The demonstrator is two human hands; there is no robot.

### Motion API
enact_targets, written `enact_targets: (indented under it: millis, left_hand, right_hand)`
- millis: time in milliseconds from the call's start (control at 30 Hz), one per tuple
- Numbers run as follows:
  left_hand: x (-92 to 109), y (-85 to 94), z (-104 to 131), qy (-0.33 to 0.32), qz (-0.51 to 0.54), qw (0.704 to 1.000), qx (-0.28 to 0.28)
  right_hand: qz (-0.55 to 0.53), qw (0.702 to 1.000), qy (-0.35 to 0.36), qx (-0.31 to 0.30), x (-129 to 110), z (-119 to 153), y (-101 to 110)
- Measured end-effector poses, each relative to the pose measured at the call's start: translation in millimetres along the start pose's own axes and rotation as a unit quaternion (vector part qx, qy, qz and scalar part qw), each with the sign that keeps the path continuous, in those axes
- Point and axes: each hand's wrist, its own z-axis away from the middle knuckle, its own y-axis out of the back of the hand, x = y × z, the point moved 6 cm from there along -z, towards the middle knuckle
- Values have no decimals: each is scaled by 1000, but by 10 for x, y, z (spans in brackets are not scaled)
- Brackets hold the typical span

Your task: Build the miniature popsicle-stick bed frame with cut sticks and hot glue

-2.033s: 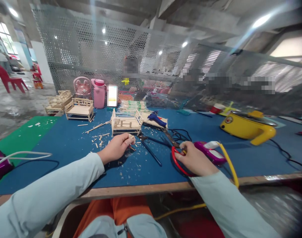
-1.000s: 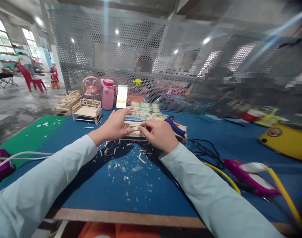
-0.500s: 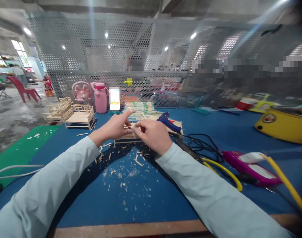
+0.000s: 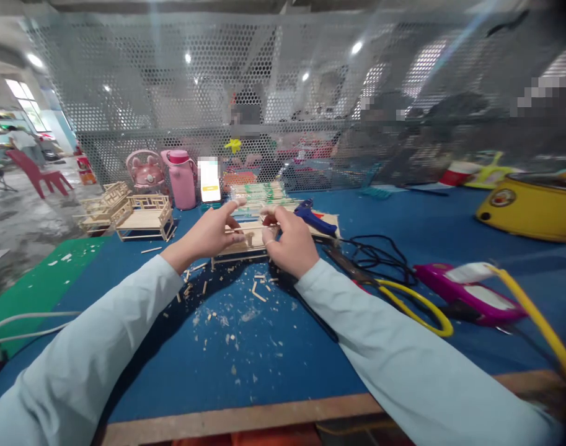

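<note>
Pale wooden stick frame [image 4: 249, 239] between and under both hands, low, slatted, partly hidden. Left hand [image 4: 210, 234]: fingers half spread, thin stick [image 4: 238, 230] at fingertips. Right hand [image 4: 291, 240] curled at frame's right end; grip unclear. Beyond: green-banded stick bundles [image 4: 259, 193].

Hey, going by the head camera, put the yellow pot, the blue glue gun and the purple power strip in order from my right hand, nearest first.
From your right hand:
1. Blue glue gun, just beyond it
2. Purple power strip, off to the right
3. Yellow pot, far right
</note>
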Motion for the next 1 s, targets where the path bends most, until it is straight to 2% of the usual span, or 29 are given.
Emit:
enact_targets:
  millis: [167, 333, 567, 633, 833, 1000]
  left_hand:
    - [46, -6, 4, 7, -23, 1000, 4]
    - [57, -7, 6, 29, -22, 999, -3]
    - [31, -16, 7, 24, -11, 1000, 5]
    - [16, -24, 3, 13, -7, 1000, 8]
    - [18, -22, 0, -6, -2, 1000, 15]
    - [34, -26, 6, 0, 4, 1000, 12]
  right_hand:
    - [-4, 1000, -10, -26, -22, 10, -35]
    - [8, 999, 14, -42, -74, 34, -77]
    - [-9, 999, 8, -53, -103, -24, -53]
    - [-20, 997, 6, -78, -119, -112, -40]
    - [-121, 968, -3, -218, -142, -356, -147]
    - [-166, 960, -17, -226, -103, -331, -246]
